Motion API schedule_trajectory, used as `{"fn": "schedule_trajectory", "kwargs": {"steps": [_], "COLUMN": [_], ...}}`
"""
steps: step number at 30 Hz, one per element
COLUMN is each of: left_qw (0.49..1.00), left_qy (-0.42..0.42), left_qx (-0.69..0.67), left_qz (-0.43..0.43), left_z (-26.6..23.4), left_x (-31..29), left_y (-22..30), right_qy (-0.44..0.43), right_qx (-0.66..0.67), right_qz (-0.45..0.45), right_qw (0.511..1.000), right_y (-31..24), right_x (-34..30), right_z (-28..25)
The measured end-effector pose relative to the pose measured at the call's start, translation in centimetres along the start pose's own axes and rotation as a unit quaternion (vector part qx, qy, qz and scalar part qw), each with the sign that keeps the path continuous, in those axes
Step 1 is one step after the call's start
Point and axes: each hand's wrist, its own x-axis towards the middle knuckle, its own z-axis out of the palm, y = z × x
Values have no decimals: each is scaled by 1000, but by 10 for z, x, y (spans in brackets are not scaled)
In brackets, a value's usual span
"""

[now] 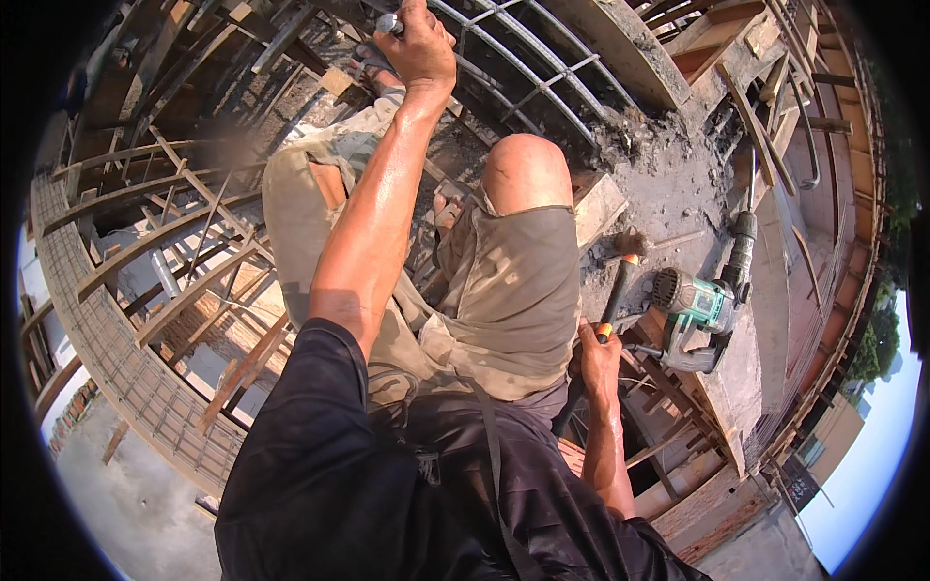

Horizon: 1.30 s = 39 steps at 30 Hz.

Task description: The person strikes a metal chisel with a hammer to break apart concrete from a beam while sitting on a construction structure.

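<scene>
My left hand (421, 53) is stretched far forward, its fingers closed around a metal rod (388, 24) whose rounded silver end sticks out at the thumb side. The rest of the rod is hidden by the fist and the top edge. By my right knee, my right hand (600, 358) grips a hammer (618, 295) by its black handle with orange bands. The hammer's rusty, dirt-caked head points away from me, over rough concrete. A green and grey rotary hammer drill (699, 302) lies just right of it, its long bit pointing forward.
A steel rebar grid (533, 68) runs ahead beside a concrete beam (630, 48). Broken concrete (668, 184) and rubble lie at front right. Wooden formwork (194, 290) with gaps spreads to the left. Loose boards (756, 126) and a bent bar (809, 145) stand at far right.
</scene>
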Motion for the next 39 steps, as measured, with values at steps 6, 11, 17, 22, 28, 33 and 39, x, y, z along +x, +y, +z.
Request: {"fn": "schedule_trajectory", "kwargs": {"steps": [6,11,17,22,28,33,39], "left_qw": [995,994,993,992,965,949,894], "left_qy": [-95,-91,-20,-99,-214,-261,-338], "left_qx": [-26,23,87,11,126,172,285], "left_qz": [-25,-53,-72,-78,-81,-38,-72], "left_z": [6,-9,33,41,36,47,47], "left_x": [3,9,31,19,-10,-34,-39], "left_y": [-37,-49,0,-2,-30,-29,-15], "right_qy": [-5,22,34,62,97,26,-8], "right_qx": [-31,-93,-93,-84,-89,38,132], "right_qz": [-25,-71,-65,-123,-154,-113,-368], "right_qw": [999,993,993,987,979,992,920], "right_y": [0,9,4,9,0,-46,-146], "right_x": [2,6,4,2,-6,-30,-74], "right_z": [4,4,8,12,10,-8,-15]}}
